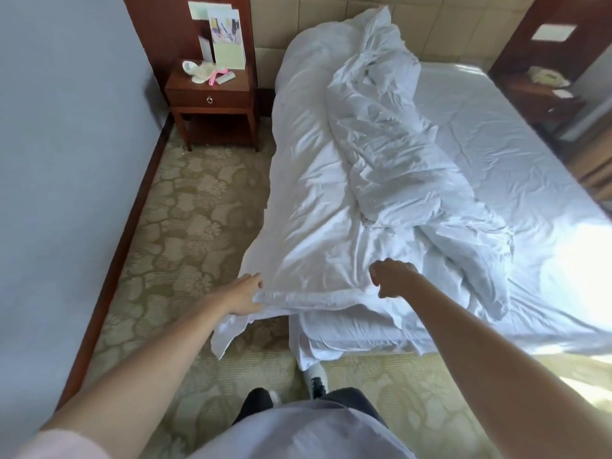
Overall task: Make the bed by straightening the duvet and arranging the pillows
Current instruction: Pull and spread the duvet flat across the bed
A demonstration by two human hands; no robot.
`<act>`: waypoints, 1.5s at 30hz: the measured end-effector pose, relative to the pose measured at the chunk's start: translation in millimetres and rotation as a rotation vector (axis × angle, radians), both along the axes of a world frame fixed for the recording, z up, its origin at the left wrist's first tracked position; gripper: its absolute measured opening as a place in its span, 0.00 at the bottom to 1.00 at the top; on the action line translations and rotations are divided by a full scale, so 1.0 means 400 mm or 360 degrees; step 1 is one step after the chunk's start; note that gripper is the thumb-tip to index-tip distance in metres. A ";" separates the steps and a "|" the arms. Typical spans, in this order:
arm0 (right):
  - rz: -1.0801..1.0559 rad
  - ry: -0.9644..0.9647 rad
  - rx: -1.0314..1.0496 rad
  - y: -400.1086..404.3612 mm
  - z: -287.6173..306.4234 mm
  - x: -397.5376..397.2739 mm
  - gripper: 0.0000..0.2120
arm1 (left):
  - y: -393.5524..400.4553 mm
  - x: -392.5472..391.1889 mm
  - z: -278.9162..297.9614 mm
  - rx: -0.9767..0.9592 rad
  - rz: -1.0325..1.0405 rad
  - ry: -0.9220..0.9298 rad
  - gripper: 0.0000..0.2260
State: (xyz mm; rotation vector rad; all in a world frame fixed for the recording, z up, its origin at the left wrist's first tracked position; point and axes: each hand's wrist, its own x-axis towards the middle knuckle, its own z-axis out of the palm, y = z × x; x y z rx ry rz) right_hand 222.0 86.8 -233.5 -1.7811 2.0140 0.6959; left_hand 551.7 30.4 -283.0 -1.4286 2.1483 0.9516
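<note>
— Step in hand?

— Straightening, by the look of it. Left grip (243, 294) clamped on the foot hem of the white crumpled duvet (314, 200), with cloth bunched under the palm and trailing just below it toward the patterned beige carpet (185, 226).

— And the right grip (394, 279)?

— Fingers curled, set a little to the right of the left grip along the same hem, touching the cloth or just above it. Pinching fabric or not: impossible to tell.

— Lie of the duvet?

— Heaped in a long twisted ridge running away from both grips toward the padded beige headboard (331, 14). Piled on the left half of the bed. Beyond and to the right of the right grip, only bare white bottom sheet (496, 154).

— Pillows?

— None plainly seen. Perhaps buried under the heap at the far end, well away from both grips.

— Next move?

— Most likely: make sure of the right grip on the hem, then lift, shake and draw rightward, spreading the ridge over the bare sheet. Calls for a firm hold at both points first and an even pull afterwards; otherwise, more twisting.

— Progress?

— Early, judging by the heap. Pillow arranging not yet begun.
</note>
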 end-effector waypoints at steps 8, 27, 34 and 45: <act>-0.0264 -0.0113 0.0000 0.126 -0.028 -0.050 0.16 | 0.026 -0.137 0.020 -0.0038 -0.0085 0.0215 0.06; -0.0731 -0.0209 -0.0088 0.370 -0.004 -0.617 0.11 | 0.147 -0.806 0.071 0.0048 -0.0404 0.0281 0.08; -0.0843 -0.0208 -0.0082 0.405 -0.023 -0.796 0.04 | 0.164 -1.006 0.048 0.0104 -0.0499 0.0254 0.09; -0.0848 -0.0285 0.0010 0.207 -0.144 -1.038 0.09 | 0.015 -1.282 -0.075 0.0163 -0.0418 0.0224 0.09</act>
